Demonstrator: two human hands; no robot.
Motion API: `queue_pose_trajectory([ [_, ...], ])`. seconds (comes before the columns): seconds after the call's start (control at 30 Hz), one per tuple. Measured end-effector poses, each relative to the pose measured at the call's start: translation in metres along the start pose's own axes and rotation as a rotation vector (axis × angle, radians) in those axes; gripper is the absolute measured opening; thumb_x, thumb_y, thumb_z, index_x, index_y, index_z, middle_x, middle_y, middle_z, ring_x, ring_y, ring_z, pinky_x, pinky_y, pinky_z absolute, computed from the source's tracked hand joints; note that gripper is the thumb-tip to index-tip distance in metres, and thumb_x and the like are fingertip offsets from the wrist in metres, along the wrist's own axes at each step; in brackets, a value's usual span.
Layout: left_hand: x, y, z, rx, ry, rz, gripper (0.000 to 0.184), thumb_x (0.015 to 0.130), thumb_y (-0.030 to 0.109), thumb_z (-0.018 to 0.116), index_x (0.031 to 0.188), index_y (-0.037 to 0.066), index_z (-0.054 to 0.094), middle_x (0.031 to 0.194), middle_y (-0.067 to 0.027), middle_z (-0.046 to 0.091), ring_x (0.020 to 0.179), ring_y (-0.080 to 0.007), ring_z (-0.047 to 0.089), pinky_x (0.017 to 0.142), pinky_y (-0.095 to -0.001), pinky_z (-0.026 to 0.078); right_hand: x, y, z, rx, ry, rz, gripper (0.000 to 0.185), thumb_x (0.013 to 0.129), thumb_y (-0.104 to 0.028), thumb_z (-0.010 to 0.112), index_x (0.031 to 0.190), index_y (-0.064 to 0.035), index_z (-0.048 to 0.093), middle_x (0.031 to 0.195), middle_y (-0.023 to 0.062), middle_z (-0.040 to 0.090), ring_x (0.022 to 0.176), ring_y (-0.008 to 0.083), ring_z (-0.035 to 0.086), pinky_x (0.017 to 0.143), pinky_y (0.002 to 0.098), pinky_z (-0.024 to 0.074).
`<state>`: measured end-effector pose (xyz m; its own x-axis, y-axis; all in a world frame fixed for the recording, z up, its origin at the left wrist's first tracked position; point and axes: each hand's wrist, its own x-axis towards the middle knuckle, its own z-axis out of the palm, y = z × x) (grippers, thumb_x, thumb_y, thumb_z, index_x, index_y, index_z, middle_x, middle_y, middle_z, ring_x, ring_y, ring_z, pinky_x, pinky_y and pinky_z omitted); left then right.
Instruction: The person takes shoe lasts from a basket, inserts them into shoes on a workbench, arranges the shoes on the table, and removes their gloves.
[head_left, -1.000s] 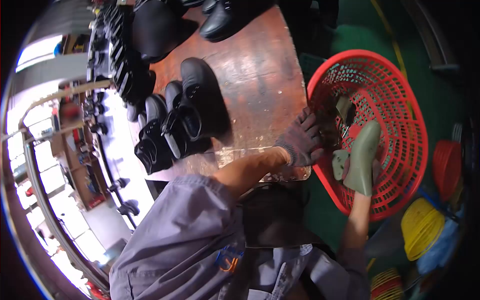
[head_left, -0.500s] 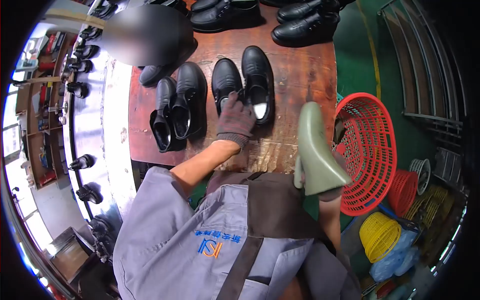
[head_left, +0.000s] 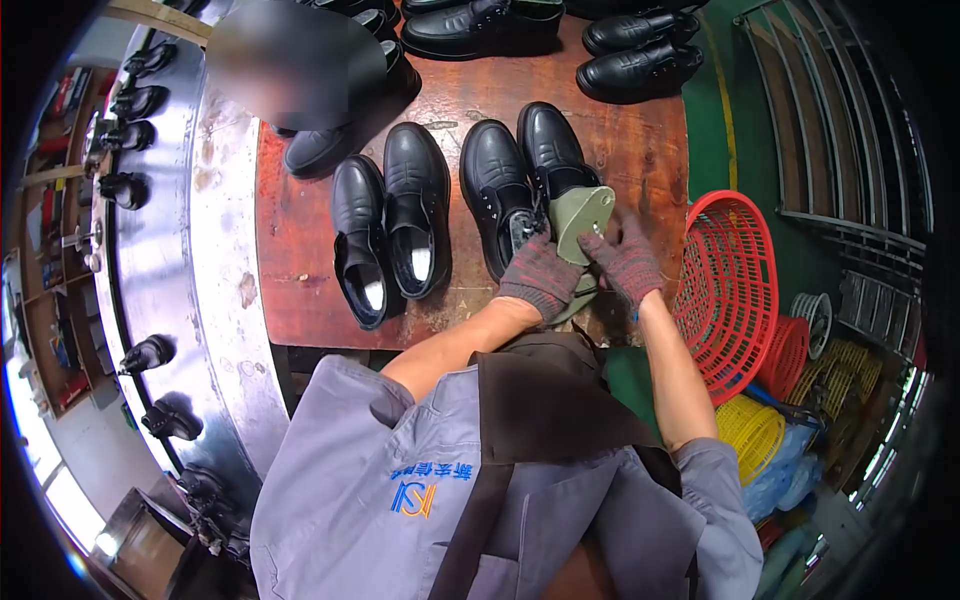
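Head-worn view, forward and down

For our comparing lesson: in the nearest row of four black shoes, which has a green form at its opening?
The rightmost shoe of those four: a green form is at its opening; the other three show none.

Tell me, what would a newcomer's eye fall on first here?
Probably the pale green form at the opening of a black shoe, near the middle of the view, with the gloved left hand and right hand close about it. Next, likely the bright red basket just right of the reddish table, then the other pair of black shoes left of the hands.
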<state>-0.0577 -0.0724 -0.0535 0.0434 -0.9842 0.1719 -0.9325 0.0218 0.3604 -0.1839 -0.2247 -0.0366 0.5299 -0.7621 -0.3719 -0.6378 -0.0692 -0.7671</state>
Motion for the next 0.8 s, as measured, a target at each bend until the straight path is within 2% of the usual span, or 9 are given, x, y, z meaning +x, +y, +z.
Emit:
queue_pose_trajectory([
  [0.07, 0.005, -0.001, -0.011, -0.077, -0.102, -0.034, 0.026, 0.09, 0.019, 0.053, 0.101, 0.009, 0.073, 0.094, -0.0097, 0.073, 0.095, -0.0282, 0.069, 0.103, -0.0444, 0.042, 0.001, -0.064, -0.006, -0.471, 0.074, -0.045, 0.092, 0.078, -0.035, 0.086, 0.151, -0.0041, 0.038, 0.133, 0.0273, 0.057, 0.123, 0.0416, 0.058, 0.101, 0.0483, 0.0487],
  [0.17, 0.013, -0.001, -0.013, -0.098, -0.147, -0.054, 0.023, 0.089, 0.017, 0.054, 0.096, 0.009, 0.074, 0.09, -0.0106, 0.074, 0.09, -0.0281, 0.07, 0.093, -0.0446, 0.046, 0.044, -0.039, 0.024, -0.705, 0.097, -0.33, 0.095, 0.075, -0.032, 0.086, 0.154, -0.0084, 0.037, 0.134, 0.024, 0.058, 0.122, 0.041, 0.06, 0.102, 0.0459, 0.0495],
  [0.37, 0.022, -0.008, -0.034, -0.064, -0.271, 0.015, 0.021, 0.095, 0.026, 0.052, 0.103, 0.01, 0.064, 0.094, -0.0092, 0.07, 0.091, -0.0282, 0.068, 0.1, -0.0453, 0.043, 0.062, -0.02, 0.016, -0.38, -0.073, -0.043, 0.074, 0.086, -0.04, 0.08, 0.146, -0.0086, 0.051, 0.115, 0.0144, 0.069, 0.109, 0.0281, 0.067, 0.095, 0.038, 0.0508],
  [0.4, 0.016, -0.003, -0.051, -0.119, -0.276, 0.018, 0.022, 0.096, 0.027, 0.053, 0.106, 0.01, 0.063, 0.093, -0.0102, 0.069, 0.089, -0.0297, 0.068, 0.098, -0.0454, 0.044, 0.044, -0.013, 0.001, -0.041, -0.238, 0.087, 0.064, 0.097, -0.048, 0.063, 0.146, -0.0069, 0.052, 0.147, 0.02, 0.055, 0.134, 0.031, 0.055, 0.111, 0.0423, 0.043],
  [0.43, 0.01, 0.007, -0.066, -0.176, -0.279, 0.019, 0.023, 0.096, 0.028, 0.053, 0.109, 0.01, 0.061, 0.093, -0.0112, 0.069, 0.088, -0.0311, 0.067, 0.096, -0.0455, 0.045, 0.03, 0.019, -0.003, 0.249, -0.238, 0.209, 0.059, 0.102, -0.046, 0.055, 0.145, -0.0072, 0.054, 0.147, 0.0197, 0.055, 0.137, 0.0292, 0.052, 0.114, 0.0408, 0.04],
  [0.53, -0.028, 0.04, -0.088, -0.636, -0.445, -0.452, 0.051, 0.095, 0.038, 0.059, 0.133, 0.005, 0.053, 0.113, -0.0215, 0.07, 0.107, -0.0404, 0.066, 0.096, -0.0484, 0.049, -0.015, 0.131, -0.008, -0.33, -0.342, -0.18, 0.053, 0.111, -0.038, 0.035, 0.151, -0.0066, 0.047, 0.149, 0.0182, 0.053, 0.145, 0.0264, 0.044, 0.122, 0.0369, 0.0304],
  [0.6, -0.039, 0.042, -0.065, -0.724, -0.482, -0.799, 0.063, 0.091, 0.044, 0.061, 0.142, 0.007, 0.052, 0.124, -0.0258, 0.068, 0.116, -0.0421, 0.064, 0.097, -0.0452, 0.05, -0.051, 0.187, 0.027, 0.006, -0.197, -0.123, 0.053, 0.11, -0.039, 0.037, 0.152, -0.0061, 0.046, 0.145, 0.0165, 0.056, 0.14, 0.0262, 0.049, 0.117, 0.0369, 0.0369],
  [0.73, -0.044, 0.017, 0.024, -0.949, -0.476, -0.5, 0.05, 0.087, 0.037, 0.07, 0.123, 0.003, 0.066, 0.104, -0.0173, 0.075, 0.095, -0.0319, 0.072, 0.081, -0.0393, 0.055, -0.092, 0.096, 0.049, 0.8, 0.088, 0.199, 0.049, 0.104, -0.039, 0.055, 0.138, -0.0045, 0.053, 0.103, 0.0068, 0.066, 0.088, 0.0155, 0.064, 0.079, 0.0297, 0.0548],
  [0.8, -0.042, 0.016, 0.016, -1.334, -0.672, -0.721, 0.049, 0.085, 0.035, 0.074, 0.121, 0.002, 0.067, 0.099, -0.0114, 0.073, 0.09, -0.023, 0.07, 0.076, -0.0353, 0.055, -0.111, 0.063, 0.027, 0.723, 0.004, 0.258, 0.044, 0.102, -0.04, 0.059, 0.129, -0.0044, 0.056, 0.095, 0.0057, 0.067, 0.083, 0.0155, 0.063, 0.075, 0.0303, 0.0546],
])
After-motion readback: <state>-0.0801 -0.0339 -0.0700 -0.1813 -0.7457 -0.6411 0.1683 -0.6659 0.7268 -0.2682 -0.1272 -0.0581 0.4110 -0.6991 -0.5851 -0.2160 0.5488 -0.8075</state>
